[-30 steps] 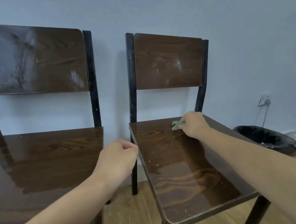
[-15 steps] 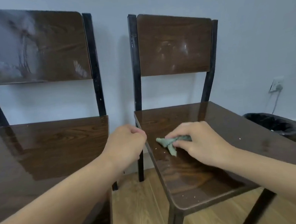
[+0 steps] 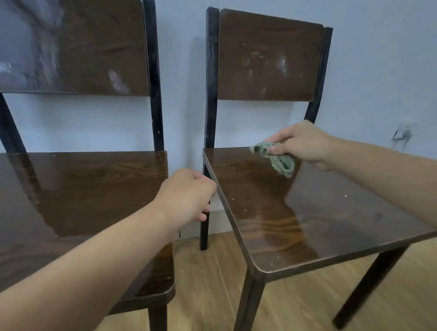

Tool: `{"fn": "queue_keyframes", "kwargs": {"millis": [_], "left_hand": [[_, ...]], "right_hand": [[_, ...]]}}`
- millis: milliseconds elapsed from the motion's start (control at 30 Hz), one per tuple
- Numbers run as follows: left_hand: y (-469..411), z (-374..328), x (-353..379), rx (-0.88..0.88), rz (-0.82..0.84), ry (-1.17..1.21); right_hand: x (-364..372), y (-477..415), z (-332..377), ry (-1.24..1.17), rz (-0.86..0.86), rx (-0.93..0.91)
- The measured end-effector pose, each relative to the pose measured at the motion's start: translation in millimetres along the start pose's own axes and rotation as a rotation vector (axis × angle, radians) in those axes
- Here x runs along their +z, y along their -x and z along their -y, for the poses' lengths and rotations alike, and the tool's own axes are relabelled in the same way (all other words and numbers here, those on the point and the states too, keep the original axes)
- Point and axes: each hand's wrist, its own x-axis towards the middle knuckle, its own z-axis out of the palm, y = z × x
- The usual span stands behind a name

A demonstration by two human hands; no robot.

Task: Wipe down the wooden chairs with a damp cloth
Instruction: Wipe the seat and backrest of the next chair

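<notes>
Two dark wooden chairs with black metal frames stand side by side against the wall. My right hand (image 3: 302,144) grips a crumpled green cloth (image 3: 278,158) and presses it on the rear part of the right chair's seat (image 3: 310,218), where small pale crumbs lie scattered. My left hand (image 3: 188,195) is curled into a loose fist at the left edge of that seat, in the gap between the chairs; whether it touches the edge I cannot tell. The left chair's seat (image 3: 68,195) looks glossy, and both backrests show pale smears.
A pale wall runs behind the chairs, with a socket and plug (image 3: 402,134) low on the right. The floor (image 3: 213,312) is light wood planks, showing between and under the chair legs.
My right hand has swept the cloth from the seat's front-left area back toward the backrest and to the right. My left hand stays at the seat's left edge. My view has tilted down.
</notes>
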Motion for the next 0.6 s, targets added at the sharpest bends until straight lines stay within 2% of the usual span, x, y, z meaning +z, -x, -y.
{"fn": "queue_keyframes", "kwargs": {"millis": [133, 233, 333, 467, 600], "left_hand": [[3.0, 0.5, -6.5, -0.063, 0.004, 0.024], [1.2, -1.7, -11.8, -0.051, -0.041, -0.013], [-2.4, -2.9, -14.4, -0.036, -0.080, 0.005], [-9.1, -5.5, -11.7, -0.037, -0.085, 0.083], [-10.5, -4.0, -5.1, -0.029, -0.083, 0.084]], "right_hand": [[50.5, -99.8, -31.2, 0.163, -0.287, 0.067], [76.6, -117.1, -41.0, 0.201, -0.371, 0.024], [85.2, -91.9, -21.0, 0.220, -0.180, -0.174], [75.2, 7.8, -3.8, 0.216, 0.092, -0.426], [52.4, 110.4, -17.6, 0.185, 0.203, -0.503]]}}
